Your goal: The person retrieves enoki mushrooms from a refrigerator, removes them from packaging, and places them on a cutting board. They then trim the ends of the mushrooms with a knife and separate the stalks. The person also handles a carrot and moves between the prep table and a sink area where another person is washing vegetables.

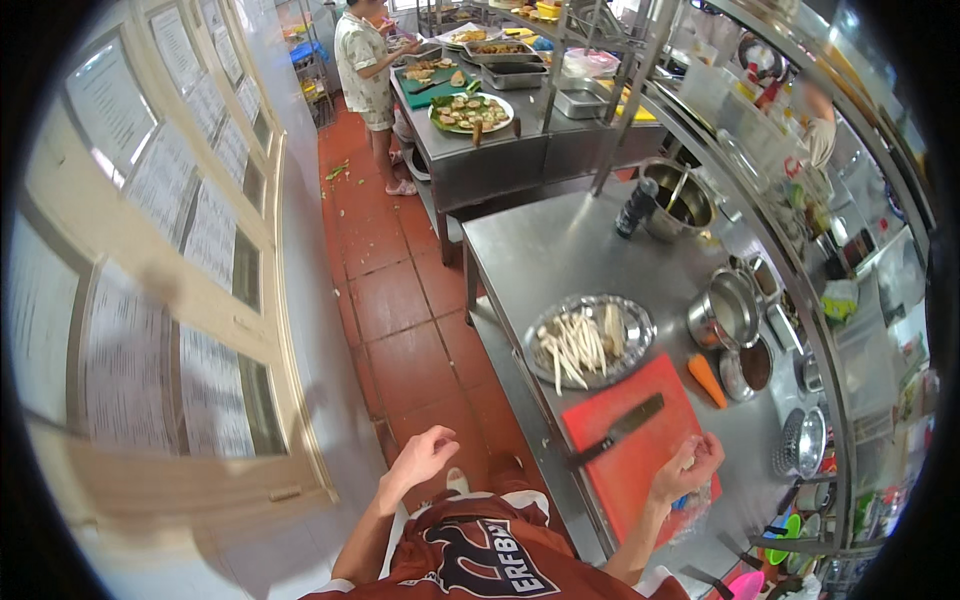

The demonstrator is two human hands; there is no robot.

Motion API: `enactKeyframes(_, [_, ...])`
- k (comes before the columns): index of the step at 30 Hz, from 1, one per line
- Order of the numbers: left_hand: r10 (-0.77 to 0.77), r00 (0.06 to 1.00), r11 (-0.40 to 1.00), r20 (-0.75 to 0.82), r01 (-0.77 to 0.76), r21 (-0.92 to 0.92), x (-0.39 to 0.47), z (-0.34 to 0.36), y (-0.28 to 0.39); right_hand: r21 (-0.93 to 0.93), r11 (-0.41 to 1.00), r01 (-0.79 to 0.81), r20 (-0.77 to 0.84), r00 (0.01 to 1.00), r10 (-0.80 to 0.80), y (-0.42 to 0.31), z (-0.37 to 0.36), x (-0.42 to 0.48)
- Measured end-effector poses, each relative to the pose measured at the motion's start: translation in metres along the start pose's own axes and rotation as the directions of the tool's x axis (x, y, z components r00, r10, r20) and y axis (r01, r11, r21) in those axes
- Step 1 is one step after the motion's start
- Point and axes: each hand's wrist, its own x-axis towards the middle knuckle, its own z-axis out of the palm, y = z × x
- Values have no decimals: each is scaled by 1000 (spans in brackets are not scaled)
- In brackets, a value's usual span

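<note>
My left hand (427,454) hangs over the floor, left of the steel table (525,247), its fingers loosely curled with nothing seen in them. Over the right part of a red cutting board (637,480) is my right hand (688,465), fingers bent; whether it holds something small I cannot tell. Crumpled clear plastic (694,506) with a blue patch lies just below that hand. A knife (626,427) with a dark handle rests across the board, its handle over the near edge. Long white mushrooms (574,345) lie on an oval metal platter (637,352) touching or close to the board. A carrot (705,380) lies to the board's right.
Steel pots (725,309), a bowl of brown contents (754,367) and a colander (799,442) line the table's right side. Farther back stand a large pot (679,199) and a dark bottle (636,206). Another person (364,52) stands at a second table (480,165) holding food.
</note>
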Motion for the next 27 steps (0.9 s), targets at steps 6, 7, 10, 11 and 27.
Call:
enactKeyframes(6, [37,999,999,30,-38,24,154,-96,-5,179,970,-162,79,986,150,-40,163,11])
enactKeyframes(7, [27,999,999,38,-29,46,178,-113,-1,242,950,-197,118,978,173,-50,197,13])
enactKeyframes(10, [-67,998,994,-9,68,82,233,-177,-2,249,937,-244,246,952,182,-84,318,24])
enactKeyframes(11, [-92,995,994,-38,94,62,248,-197,-9,342,894,-291,321,930,181,-101,354,32])
enactKeyframes(27, [-249,943,907,-221,307,287,584,-512,-171,400,916,-42,441,885,-152,-297,892,183])
